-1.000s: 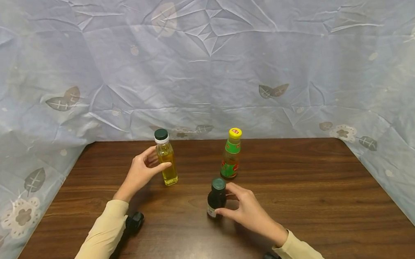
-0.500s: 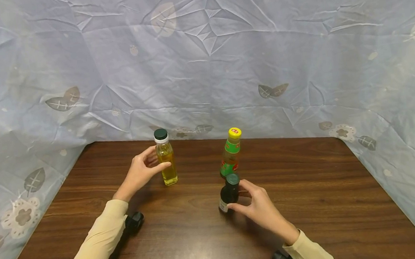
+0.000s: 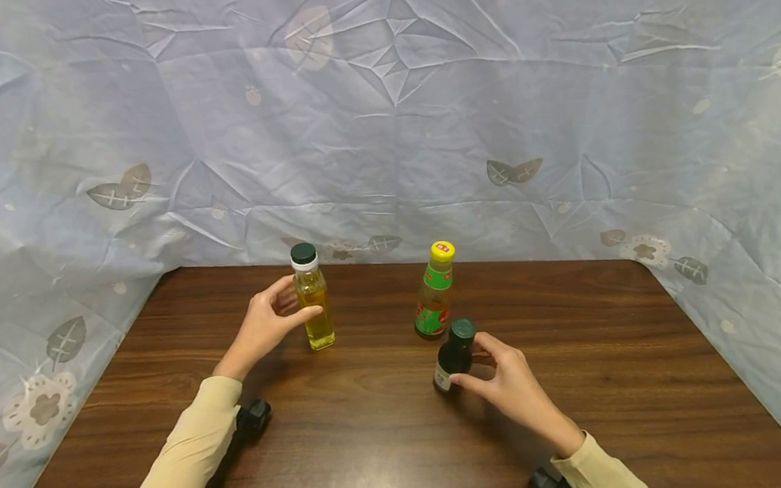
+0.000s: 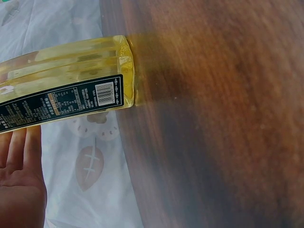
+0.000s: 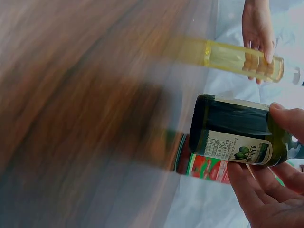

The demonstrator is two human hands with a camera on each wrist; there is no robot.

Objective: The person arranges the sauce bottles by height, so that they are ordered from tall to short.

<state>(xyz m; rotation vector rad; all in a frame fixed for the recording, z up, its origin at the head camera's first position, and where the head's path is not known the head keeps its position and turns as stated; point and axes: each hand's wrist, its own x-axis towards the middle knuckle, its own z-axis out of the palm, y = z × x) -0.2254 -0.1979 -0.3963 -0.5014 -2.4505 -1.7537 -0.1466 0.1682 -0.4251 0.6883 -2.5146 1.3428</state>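
Note:
My left hand holds a tall clear bottle of yellow oil with a dark green cap, its thumb across the front and fingers behind. In the left wrist view, the same oil bottle shows a dark back label with a barcode. Right of centre, my right hand grips a small dark olive oil bottle between thumb and fingers, slightly tilted. Its cream label reads olive oil in the right wrist view, where the olive oil bottle overlaps a third bottle.
Behind the olive oil bottle stands a sauce bottle with a yellow cap and green-and-red label. The brown wooden table ends at the back against a pale floral cloth. A black device sits at the left wrist.
My right hand has moved right and a little back with the olive oil bottle, passing in front of the sauce bottle. The left hand and its oil bottle have stayed put.

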